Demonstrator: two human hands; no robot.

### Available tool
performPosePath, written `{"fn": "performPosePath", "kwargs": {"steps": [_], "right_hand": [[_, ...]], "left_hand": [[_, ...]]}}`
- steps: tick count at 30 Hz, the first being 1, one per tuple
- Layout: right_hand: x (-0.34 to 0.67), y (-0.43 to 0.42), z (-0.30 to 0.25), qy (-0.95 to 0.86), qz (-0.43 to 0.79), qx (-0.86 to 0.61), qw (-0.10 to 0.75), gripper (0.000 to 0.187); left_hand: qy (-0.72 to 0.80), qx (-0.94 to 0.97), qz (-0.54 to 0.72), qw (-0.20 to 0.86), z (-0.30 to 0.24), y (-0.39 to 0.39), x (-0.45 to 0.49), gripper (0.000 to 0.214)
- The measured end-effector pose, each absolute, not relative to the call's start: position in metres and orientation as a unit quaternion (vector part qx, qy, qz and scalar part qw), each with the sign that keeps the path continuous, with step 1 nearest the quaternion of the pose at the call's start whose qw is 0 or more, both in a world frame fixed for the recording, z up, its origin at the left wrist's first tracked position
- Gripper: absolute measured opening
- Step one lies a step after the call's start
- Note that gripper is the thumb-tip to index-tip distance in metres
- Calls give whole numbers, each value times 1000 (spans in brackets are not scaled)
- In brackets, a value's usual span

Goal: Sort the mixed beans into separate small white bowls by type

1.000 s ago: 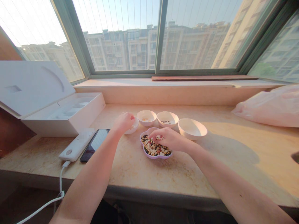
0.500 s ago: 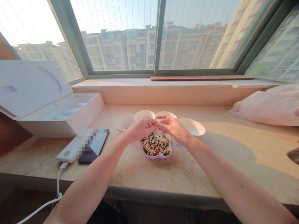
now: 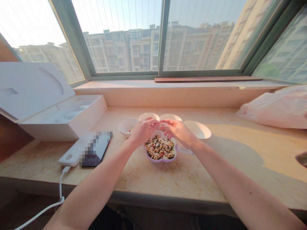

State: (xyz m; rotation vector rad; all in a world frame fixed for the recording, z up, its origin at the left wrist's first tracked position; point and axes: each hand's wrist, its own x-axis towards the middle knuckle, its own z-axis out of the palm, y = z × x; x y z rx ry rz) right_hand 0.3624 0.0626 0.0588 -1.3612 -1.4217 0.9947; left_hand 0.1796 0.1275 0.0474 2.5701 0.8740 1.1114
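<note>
Beige marble windowsill (image 3: 168, 179): lilac scalloped dish (image 3: 163, 160) of mixed beans (image 3: 159, 147) lay just below the left hand (image 3: 144, 131) and right hand (image 3: 178, 132), curled fingers (image 3: 153, 124) almost meeting; any hold could not be told.

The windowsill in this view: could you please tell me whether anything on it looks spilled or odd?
A pixelated patch covers much of the phone, which looks odd because it hides the surface. No beans appear spilled outside the lilac lobed dish.
</note>
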Motion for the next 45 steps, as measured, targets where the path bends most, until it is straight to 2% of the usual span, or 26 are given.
{"fn": "performPosePath", "kwargs": {"steps": [4, 6, 10, 13, 17, 26, 33, 39, 42, 45], "right_hand": [[361, 56, 60, -773, 188, -551, 253, 20], [359, 53, 59, -829, 133, -514, 175, 20], [354, 52, 56, -850, 119, -501, 108, 23], [354, 53, 56, -851, 132, -500, 89, 23], [357, 55, 54, -847, 152, -493, 126, 19], [360, 61, 43, -821, 197, -502, 185, 16], [361, 61, 45, -836, 179, -490, 173, 18], [366, 61, 57, -752, 196, -550, 306, 19], [376, 66, 60, -699, 144, -594, 370, 21], [387, 74, 59, -661, 75, -640, 385, 18]], "left_hand": [[381, 867, 320, 38, 51, 137, 172, 25], [412, 865, 287, 10, 53, 140, 170, 27], [443, 865, 234, -22, 55, 145, 169, 30], [445, 871, 205, -37, 56, 150, 168, 28], [440, 877, 184, -49, 54, 152, 167, 28], [418, 873, 249, -25, 48, 150, 169, 28], [392, 880, 267, 10, 48, 148, 169, 26], [337, 903, 256, 74, 60, 131, 172, 26], [252, 942, 194, 105, 66, 115, 176, 22], [183, 964, 144, 129, 67, 100, 179, 22]]}}
